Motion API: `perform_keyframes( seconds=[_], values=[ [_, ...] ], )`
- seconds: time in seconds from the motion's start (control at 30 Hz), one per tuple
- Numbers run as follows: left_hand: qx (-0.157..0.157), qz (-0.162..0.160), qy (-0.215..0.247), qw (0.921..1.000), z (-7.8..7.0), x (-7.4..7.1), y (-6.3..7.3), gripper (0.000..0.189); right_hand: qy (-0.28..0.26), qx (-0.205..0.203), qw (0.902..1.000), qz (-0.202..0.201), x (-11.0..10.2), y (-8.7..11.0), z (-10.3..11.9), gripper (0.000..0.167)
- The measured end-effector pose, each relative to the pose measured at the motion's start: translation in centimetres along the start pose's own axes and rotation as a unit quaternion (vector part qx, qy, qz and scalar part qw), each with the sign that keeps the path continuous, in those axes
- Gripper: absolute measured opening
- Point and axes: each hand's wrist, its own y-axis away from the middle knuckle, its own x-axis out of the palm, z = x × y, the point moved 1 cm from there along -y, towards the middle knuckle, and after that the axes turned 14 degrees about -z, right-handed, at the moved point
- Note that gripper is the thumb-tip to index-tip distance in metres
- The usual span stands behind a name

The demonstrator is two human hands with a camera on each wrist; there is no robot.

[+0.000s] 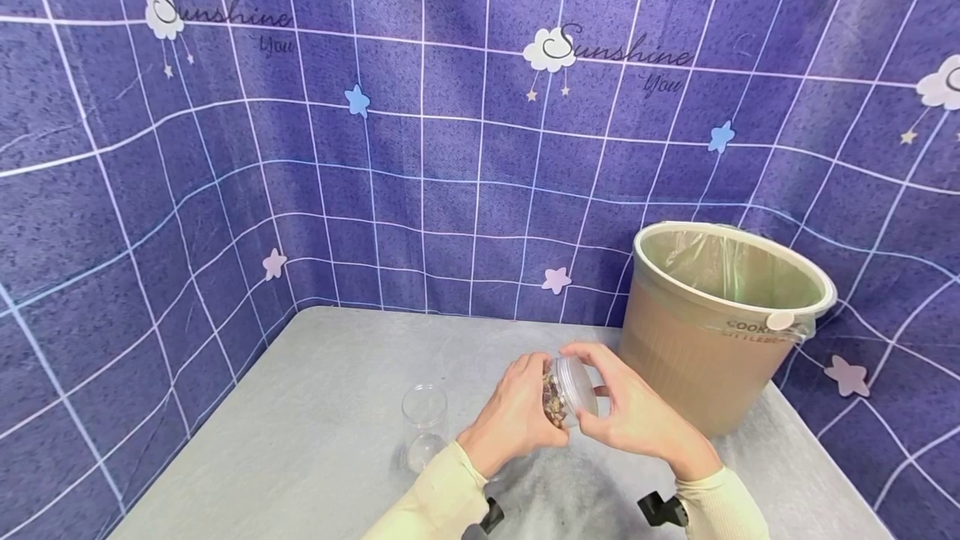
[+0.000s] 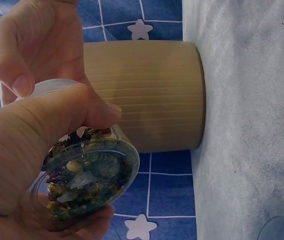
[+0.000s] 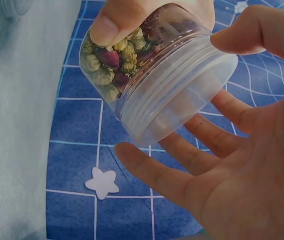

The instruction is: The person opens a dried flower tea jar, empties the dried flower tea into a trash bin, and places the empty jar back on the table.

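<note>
A clear jar point(image 1: 553, 400) of dried flowers is held tilted above the table, its translucent lid point(image 1: 577, 386) toward the right. My left hand point(image 1: 517, 407) grips the jar's body, thumb on one side and fingers on the other. Around the lid curve the spread thumb and fingers of my right hand point(image 1: 633, 411). In the right wrist view, yellowish buds and dark red petals point(image 3: 109, 57) show through the wall, and the right thumb meets the lid's edge point(image 3: 182, 100). The jar's round base point(image 2: 89, 175) faces the left wrist camera.
A clear empty container point(image 1: 426, 411) stands on the grey table point(image 1: 322, 407), left of my hands. At the right is a beige trash bin point(image 1: 690, 348) with a bag lining. Purple gridded cloth point(image 1: 450, 148) hangs behind and along both sides.
</note>
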Motion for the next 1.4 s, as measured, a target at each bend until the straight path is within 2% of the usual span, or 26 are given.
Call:
perform_keyframes(
  seconds=[0.2,0.67,1.0,1.4],
  values=[
    [0.005,-0.005,-0.004,1.0000,-0.04,-0.01,0.03,0.092,-0.006,0.000,1.0000,0.000,-0.05,-0.02,-0.02,0.079],
    [-0.005,-0.004,0.002,1.0000,-0.13,-0.13,0.01,0.095,0.004,-0.002,1.0000,-0.007,-0.29,-0.05,0.16,0.077],
    [0.005,-0.009,0.001,0.9999,-0.14,-0.13,0.06,0.093,0.014,0.038,0.9991,-0.014,-0.33,-0.01,-0.04,0.068],
    [0.014,-0.019,0.004,0.9997,-0.06,-0.18,0.11,0.091,0.041,0.062,0.9970,-0.022,-0.12,-0.17,-0.24,0.055]
  ],
)
